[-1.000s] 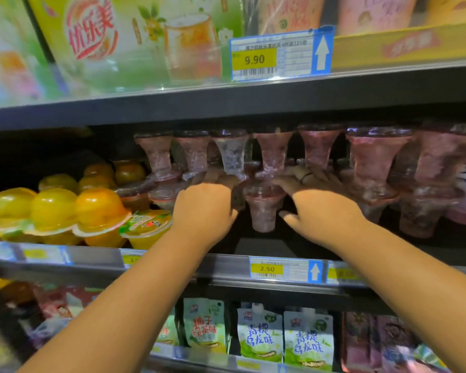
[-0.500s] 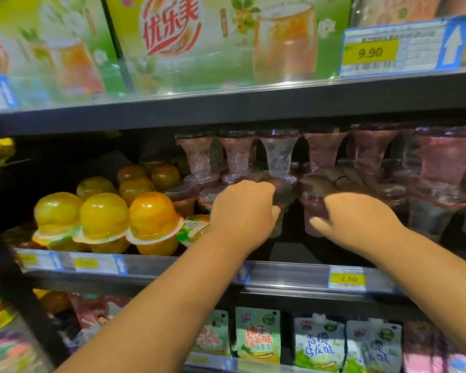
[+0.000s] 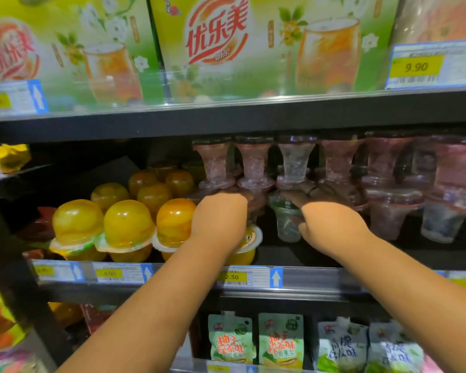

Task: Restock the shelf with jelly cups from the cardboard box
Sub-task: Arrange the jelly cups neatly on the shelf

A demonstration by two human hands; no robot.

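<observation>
Above and right of the 2.50 price tag point(image 3: 232, 277), the clear jelly cup point(image 3: 286, 223) is pinched on the shelf point(image 3: 301, 278) by the right hand point(image 3: 331, 224) (thumb against its side). The left hand point(image 3: 221, 219), shifted leftward since before, is held above the tag; its grip cannot be told.

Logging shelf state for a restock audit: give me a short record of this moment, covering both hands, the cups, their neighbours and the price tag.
setting: middle shelf of a store rack
left hand: in among the pink jelly cups; fingers hidden
right hand: thumb on the side of a clear jelly cup, fingers over its top
neighbours: orange dome cups to the left
price tag: reads 2.50
cardboard box: not in view
</observation>
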